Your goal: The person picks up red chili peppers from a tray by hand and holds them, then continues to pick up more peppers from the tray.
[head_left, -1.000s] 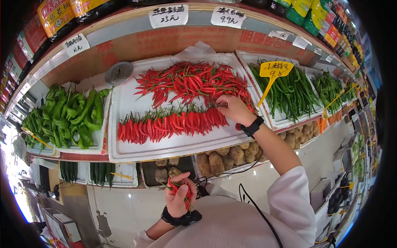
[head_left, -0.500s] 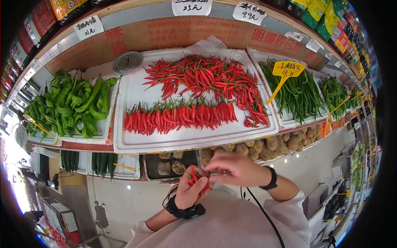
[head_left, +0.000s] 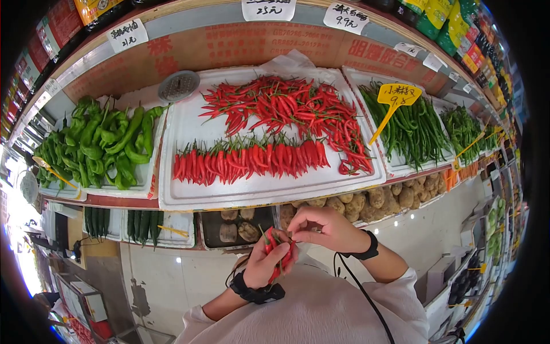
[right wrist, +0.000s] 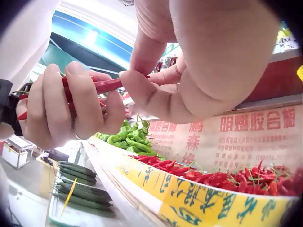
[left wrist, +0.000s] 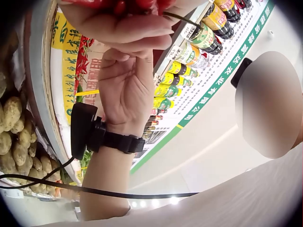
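Note:
In front of the body my left hand (head_left: 264, 265) grips a small bunch of red chilies (head_left: 281, 259), their green stems poking out. My right hand (head_left: 335, 230) meets it from the right. In the right wrist view its thumb and finger pinch the end of one red chili (right wrist: 108, 85) that sticks out of the left hand. Beyond both hands lies a white foam tray (head_left: 229, 199). On it a neat row of red chilies (head_left: 246, 160), stems up, lies before a loose heap of red chilies (head_left: 286, 103).
Green peppers (head_left: 91, 143) fill a tray on the left, long green chilies (head_left: 412, 132) one on the right with a yellow price sign (head_left: 399, 94). A metal strainer-like dish (head_left: 179, 86) sits at the back left corner. Below are potatoes (head_left: 378, 200) and cucumbers (head_left: 143, 226). A black cable (head_left: 366, 298) hangs by the right arm.
My right hand has come from the heap's right side down to the left hand, and its fingers now pinch there. The left hand has shifted slightly right with its bunch.

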Motion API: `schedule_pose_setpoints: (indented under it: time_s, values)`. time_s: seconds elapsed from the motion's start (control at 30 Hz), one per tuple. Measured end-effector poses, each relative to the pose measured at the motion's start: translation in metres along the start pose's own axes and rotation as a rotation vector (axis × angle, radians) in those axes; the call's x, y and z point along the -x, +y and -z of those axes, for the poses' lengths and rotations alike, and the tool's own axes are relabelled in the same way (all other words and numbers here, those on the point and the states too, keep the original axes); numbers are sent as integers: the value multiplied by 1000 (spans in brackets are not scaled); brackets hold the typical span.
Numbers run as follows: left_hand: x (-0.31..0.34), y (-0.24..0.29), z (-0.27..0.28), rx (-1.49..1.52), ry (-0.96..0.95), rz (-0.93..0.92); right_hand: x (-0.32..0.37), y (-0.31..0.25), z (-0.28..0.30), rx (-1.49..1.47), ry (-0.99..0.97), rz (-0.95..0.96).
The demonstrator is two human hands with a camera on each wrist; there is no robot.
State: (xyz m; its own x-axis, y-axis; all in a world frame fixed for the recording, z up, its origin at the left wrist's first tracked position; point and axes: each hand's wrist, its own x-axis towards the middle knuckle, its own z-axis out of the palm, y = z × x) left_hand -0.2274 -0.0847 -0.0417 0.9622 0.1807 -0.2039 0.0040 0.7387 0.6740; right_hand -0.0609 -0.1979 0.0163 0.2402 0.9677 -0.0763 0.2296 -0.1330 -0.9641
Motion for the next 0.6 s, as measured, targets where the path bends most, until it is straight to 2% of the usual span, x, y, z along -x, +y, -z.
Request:
schedule_pose_setpoints:
  time_s: [0.1, 0.17, 0.2, 0.27, 0.3, 0.37, 0.5, 0.6]
  values:
    - [1, 3, 0, 13, 13, 35, -1, -4, 1, -50, 88, 20]
    - [1, 1, 1, -7, 39, 16, -4, -5, 3, 83, 120, 155]
    - [1, 1, 2, -29, 66, -3, -4, -6, 4, 83, 119, 155]
    - [1, 2, 3, -34, 76, -8, -2, -10, 8, 362, 6, 227]
    - [1, 2, 3, -41, 84, -10, -1, -8, 8, 362, 6, 227]
    - [0, -1, 8, -38, 76, -4, 1, -2, 7, 640, -27, 401]
    - [-1, -2, 9, -23, 70, 8, 5, -18, 14, 815, -42, 435]
    - [-1, -1, 13, 48, 77, -23, 7, -31, 29, 902, 49, 382]
